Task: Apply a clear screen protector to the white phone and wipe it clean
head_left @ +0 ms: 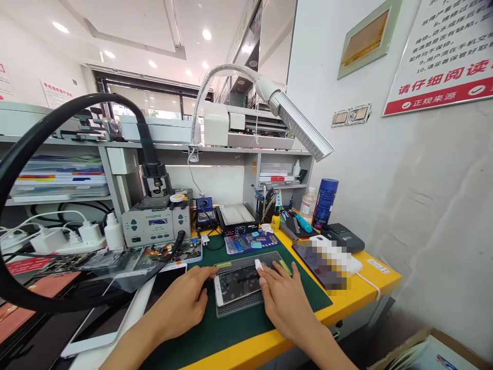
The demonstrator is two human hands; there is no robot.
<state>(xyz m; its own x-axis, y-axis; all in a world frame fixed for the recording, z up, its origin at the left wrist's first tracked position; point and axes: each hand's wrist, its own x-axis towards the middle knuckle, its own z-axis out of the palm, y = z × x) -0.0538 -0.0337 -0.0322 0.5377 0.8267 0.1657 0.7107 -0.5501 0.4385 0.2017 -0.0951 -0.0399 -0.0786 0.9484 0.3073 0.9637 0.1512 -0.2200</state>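
A white-framed smartphone (239, 283) lies screen up on a grey perforated pad (227, 311), its dark screen covered in pale spots or smudges. My right hand (287, 298) rests over the phone's right end. Between its thumb and fingers is a small white piece (258, 264), perhaps a wipe, touching the screen near the top edge. At the phone's left, my left hand (183, 300) has its index finger stretched to the pad's upper left corner and its thumb apart, holding nothing. The pad sits on a green work mat (208, 336).
White tablets (92, 343) lie at the left beneath a thick black hose loop (7, 195). Behind stand a grey hot-air station (148, 226) and a black-framed heating plate (236, 218). A dark phone (314, 259) lies right, near a blue spray can (326, 203). A lamp (302, 126) hangs overhead.
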